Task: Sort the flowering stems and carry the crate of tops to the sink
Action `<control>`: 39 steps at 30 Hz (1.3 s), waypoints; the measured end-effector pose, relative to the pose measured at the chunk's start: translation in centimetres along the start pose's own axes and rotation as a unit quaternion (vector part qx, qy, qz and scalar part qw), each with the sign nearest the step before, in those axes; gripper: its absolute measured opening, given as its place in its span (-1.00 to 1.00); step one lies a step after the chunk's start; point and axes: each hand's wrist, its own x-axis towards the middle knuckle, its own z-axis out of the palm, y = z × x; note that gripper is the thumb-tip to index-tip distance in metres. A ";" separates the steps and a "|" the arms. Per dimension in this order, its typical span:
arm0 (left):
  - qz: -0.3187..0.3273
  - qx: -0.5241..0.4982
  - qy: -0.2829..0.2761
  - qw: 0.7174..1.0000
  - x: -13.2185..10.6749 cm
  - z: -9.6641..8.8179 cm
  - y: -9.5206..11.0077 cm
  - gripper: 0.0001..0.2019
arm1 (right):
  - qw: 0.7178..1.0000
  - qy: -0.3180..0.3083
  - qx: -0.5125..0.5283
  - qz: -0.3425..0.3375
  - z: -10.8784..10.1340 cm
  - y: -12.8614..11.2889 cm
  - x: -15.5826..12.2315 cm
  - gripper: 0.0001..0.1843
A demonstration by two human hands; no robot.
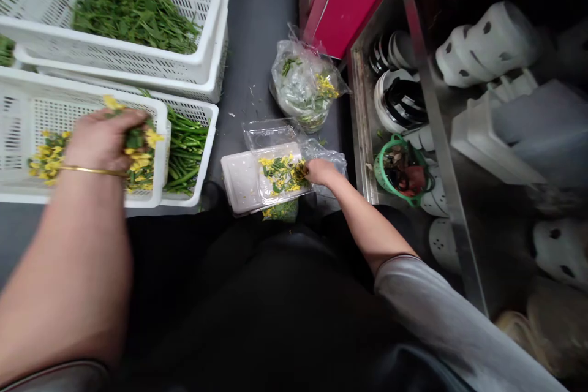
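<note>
My left hand (103, 138) is closed around a bunch of yellow flowers with green leaves (138, 141), raised over a white basket (158, 128). More yellow flowers (50, 153) lie in that basket. My right hand (320, 173) reaches into a clear plastic clamshell box (271, 193), its fingers curled at the right edge of the yellow flower sprigs (282, 174) there. The box's lid (269, 133) is folded back. Under the box is a pale upturned tray or lid (239, 180). Below its edge shows a bag of yellow-green flowers (281, 211).
Green stems (186, 153) fill a second basket, and leafy greens (133, 12) lie in stacked baskets (215, 30) behind. A clear bag of greens (305, 86) stands on the floor. At right, a metal shelf (448, 165) holds white containers and a green basket (386, 165).
</note>
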 end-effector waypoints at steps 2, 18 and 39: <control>-0.029 0.105 -0.039 0.993 1.8 -3.5 0.7 -0.71 | 0.999 0.022 -0.031 -0.015 0.0 0.0 0.8 -0.74; -0.213 0.082 -0.212 0.950 -7.5 14.9 -7.4 -0.78 | 0.927 0.036 0.349 -0.135 2.0 -2.8 3.7 -0.93; -0.211 -0.143 -0.106 0.961 -3.8 15.3 -8.8 -0.71 | 0.824 0.016 0.538 -0.178 1.0 -6.7 1.8 -0.64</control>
